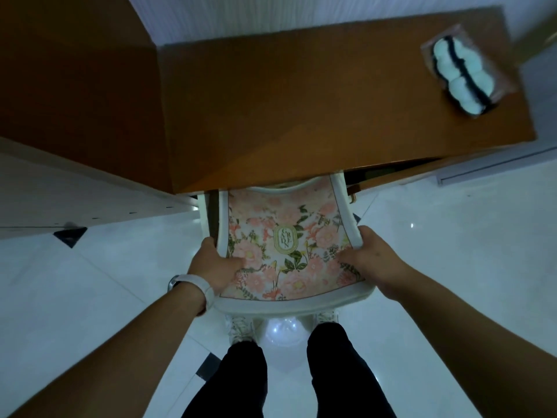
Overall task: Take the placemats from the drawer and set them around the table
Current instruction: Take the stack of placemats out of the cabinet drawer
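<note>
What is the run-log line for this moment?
stage: retrieval | left hand: grips floral placemat left edge | right hand: grips right edge | far end: under wooden top

Head cam, one wide view, pitched steeply down over the grip.
I look from the person's head, facing forward and nearly straight down; lines bow toward the frame edges. The grip sits mid-frame, near the lens: left hand [215,267] and right hand [373,260] hold the placemat [286,245] by its sides. Beyond the grip the wooden top [301,110] fills the upper frame; nearer than the grip, the shoes [239,327] on the white floor [452,267] lie directly below the camera.
</note>
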